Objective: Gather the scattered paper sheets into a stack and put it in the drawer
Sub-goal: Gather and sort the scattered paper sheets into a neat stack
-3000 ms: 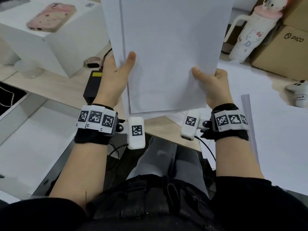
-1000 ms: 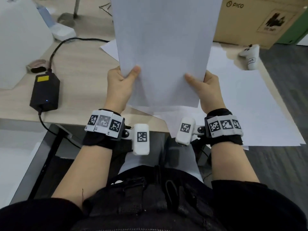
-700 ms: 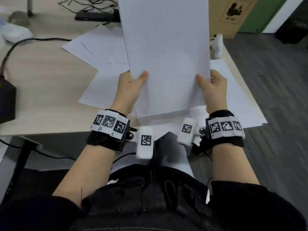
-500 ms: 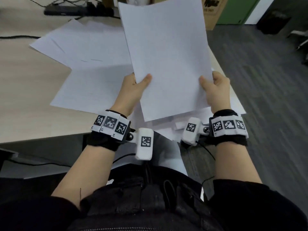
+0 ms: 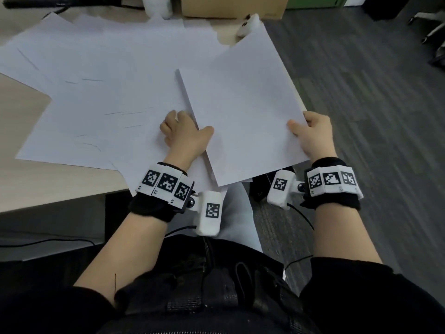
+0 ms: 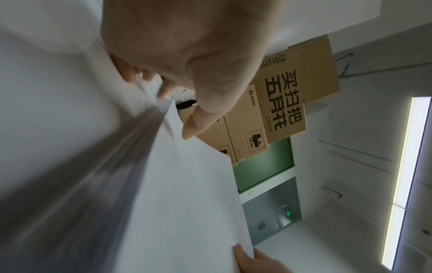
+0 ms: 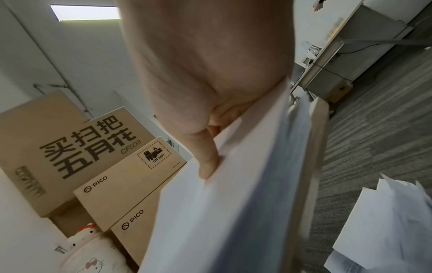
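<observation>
We are in the gathering step: a partial stack of sheets (image 5: 243, 109) sits in both our hands, held low and tilted over the right end of the desk (image 5: 29, 186), while many loose sheets (image 5: 96, 92) lie fanned over one another on the desktop to the left. Our left hand (image 5: 184, 136) pinches the stack's left edge near its near corner, thumb on top and fingers curled beneath, knuckles just above the loose sheets. Our right hand (image 5: 313, 136) grips the right edge the same way, thumb pressed on the top face, out past the desk's edge over the floor. The right wrist view shows a few more sheets on the carpet (image 7: 385, 227). We judge the next move calls for setting the stack down or freeing one hand, then sliding the loose sheets together beneath it and squaring the edges. No drawer shows in any view, so putting the stack away is some way off.
</observation>
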